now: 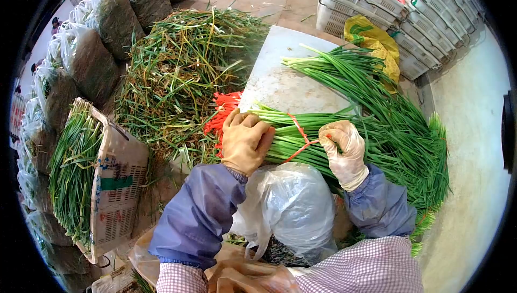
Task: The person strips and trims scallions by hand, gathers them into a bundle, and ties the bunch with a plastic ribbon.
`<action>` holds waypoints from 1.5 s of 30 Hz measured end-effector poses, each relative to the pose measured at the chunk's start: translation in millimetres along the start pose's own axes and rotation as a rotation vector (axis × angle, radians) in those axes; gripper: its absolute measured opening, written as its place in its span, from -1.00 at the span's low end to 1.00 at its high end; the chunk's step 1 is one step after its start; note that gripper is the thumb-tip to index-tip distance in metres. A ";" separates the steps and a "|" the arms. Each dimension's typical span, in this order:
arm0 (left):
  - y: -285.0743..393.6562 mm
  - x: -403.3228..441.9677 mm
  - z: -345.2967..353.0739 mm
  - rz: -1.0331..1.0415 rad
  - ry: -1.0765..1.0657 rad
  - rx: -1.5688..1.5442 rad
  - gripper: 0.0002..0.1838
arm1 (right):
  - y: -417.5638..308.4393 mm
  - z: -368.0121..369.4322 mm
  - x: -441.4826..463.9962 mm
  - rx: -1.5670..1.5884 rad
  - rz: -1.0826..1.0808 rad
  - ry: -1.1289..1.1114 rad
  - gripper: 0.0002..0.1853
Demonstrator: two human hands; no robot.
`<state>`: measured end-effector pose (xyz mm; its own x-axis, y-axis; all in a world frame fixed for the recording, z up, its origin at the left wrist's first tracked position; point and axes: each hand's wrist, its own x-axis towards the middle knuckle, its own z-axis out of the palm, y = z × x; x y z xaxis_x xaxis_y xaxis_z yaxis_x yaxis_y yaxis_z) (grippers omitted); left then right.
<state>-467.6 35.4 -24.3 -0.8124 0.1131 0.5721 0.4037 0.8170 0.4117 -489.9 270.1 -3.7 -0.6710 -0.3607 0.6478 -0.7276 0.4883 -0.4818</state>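
A bunch of long green leaves with pale ends, apparently garlic chives [283,143], lies across the near part of a pale board [291,85]. My left hand [243,139] has its fingers curled down over the pale end of the bunch. A thin red tie [306,140] loops around the bunch. With fingertips pinched together, my right hand [343,150], in a thin whitish glove, holds the tie's end just above the leaves. Beside my left hand lies a pile of red ties [221,118] at the board's left edge.
More loose chives [401,131] spread along the right, by a pale wall [474,142]. Trimmed leaf waste [177,77] is heaped left of the board. A filled crate [119,185] stands at left, with bagged bundles [89,61] behind. Stacked white crates [361,2] stand at upper right.
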 end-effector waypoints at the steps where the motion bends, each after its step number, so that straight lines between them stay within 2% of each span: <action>1: 2.7 0.2 -0.5 -0.003 0.004 -0.001 -0.93 | 2.4 -1.6 3.1 -0.042 -0.052 -0.017 -0.88; 3: 23.2 16.0 -15.6 -0.027 -0.043 0.208 -0.94 | 1.1 -3.2 10.8 0.053 -0.034 -0.050 -0.87; 4: 29.1 25.0 -16.5 -0.025 -0.048 0.207 -0.94 | 0.3 -2.3 12.4 0.147 -0.013 -0.080 -0.85; 6: 33.3 49.3 -12.7 0.134 0.074 0.107 -0.94 | -6.4 4.5 12.3 0.215 -0.042 -0.144 -0.84; 8: 18.5 66.9 1.4 0.131 -0.229 0.003 -0.94 | -13.3 9.5 11.7 0.274 -0.073 -0.142 -0.84; 10: 3.7 74.6 15.2 -0.058 -0.525 0.000 -0.89 | -17.1 7.2 7.7 0.282 -0.053 -0.142 -0.85; 14: -24.1 73.2 31.1 -0.106 -0.658 -0.209 -0.78 | -15.0 4.8 -9.5 0.262 0.097 -0.073 -0.87; 16: -24.9 74.2 24.3 -0.309 -0.842 -0.422 -0.67 | -15.2 3.7 -15.4 0.290 0.182 -0.075 -0.87; 17: -29.0 71.9 27.5 -0.316 -0.869 -0.490 -0.58 | -14.8 5.5 -19.0 0.317 0.210 -0.057 -0.89; 20: -28.8 68.5 34.1 -0.233 -0.864 -0.663 -0.48 | -13.7 10.6 -21.4 0.356 0.246 -0.021 -0.90; 21: -24.3 70.7 32.2 -0.218 -0.907 -0.613 -0.39 | -13.8 11.6 -21.9 0.383 0.287 -0.023 -0.91; 24: -10.8 74.2 24.4 -0.212 -0.977 -0.552 -0.35 | -11.9 14.9 -22.8 0.355 0.337 -0.006 -0.91; 25: -11.9 73.6 26.9 -0.104 -0.954 -0.487 -0.38 | -13.7 14.1 -21.6 0.344 0.332 0.004 -0.92; 26: -5.6 74.4 23.9 -0.104 -0.954 -0.490 -0.38 | -13.2 14.2 -22.0 0.341 0.332 0.002 -0.92; 28: 12.1 75.5 14.1 0.095 -0.822 -0.233 -0.45 | -11.9 15.2 -23.2 0.306 0.282 0.128 -0.93; 29: 12.6 73.1 14.2 0.051 -0.764 -0.234 -0.55 | -13.6 12.1 -21.6 0.246 0.315 0.149 -0.93; 30: 12.3 69.9 12.4 0.051 -0.765 -0.236 -0.55 | -10.7 11.5 -22.3 0.278 0.352 0.166 -0.93; 32: 14.8 63.9 7.7 0.174 -0.580 -0.309 -0.57 | -6.1 9.6 -17.6 0.067 0.287 0.152 -0.93; 33: 14.2 66.7 6.1 0.149 -0.689 -0.276 -0.51 | -3.3 10.4 -17.3 0.096 0.255 0.164 -0.92; 34: 17.9 65.1 2.7 0.151 -0.694 -0.282 -0.51 | 5.9 10.5 -10.1 0.060 0.249 0.166 -0.91; 36: 26.7 64.9 -7.6 0.263 -0.751 -0.066 -0.31 | 12.7 12.8 -4.5 0.069 0.279 0.173 -0.93; 37: 25.6 61.1 -2.2 0.312 -0.765 0.109 -0.05 | 23.2 13.6 8.5 0.256 0.421 0.190 -0.94; 40: 31.9 60.8 0.2 0.277 -0.765 0.164 0.07 | 28.6 9.2 28.5 0.431 0.542 0.146 -0.91; 41: 36.5 60.2 5.2 0.192 -0.753 0.150 0.11 | 31.4 9.5 37.8 0.531 0.597 0.170 -0.90; 42: 39.7 60.1 11.3 0.192 -0.753 0.148 0.11 | 22.4 3.0 50.6 0.698 0.648 0.155 -0.94; 44: 41.9 60.8 24.5 0.056 -0.831 0.313 0.08 | 0.4 -3.8 61.6 0.959 0.682 0.156 -0.92; 45: 41.4 58.9 26.5 0.075 -0.763 0.334 0.02 | -11.0 -8.8 60.9 0.972 0.771 0.119 -0.90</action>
<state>-509.9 90.9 7.7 -0.8989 0.4272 -0.0975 0.4194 0.9032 0.0908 -521.6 249.7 46.2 -0.9894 -0.1424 0.0275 0.0117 -0.2676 -0.9635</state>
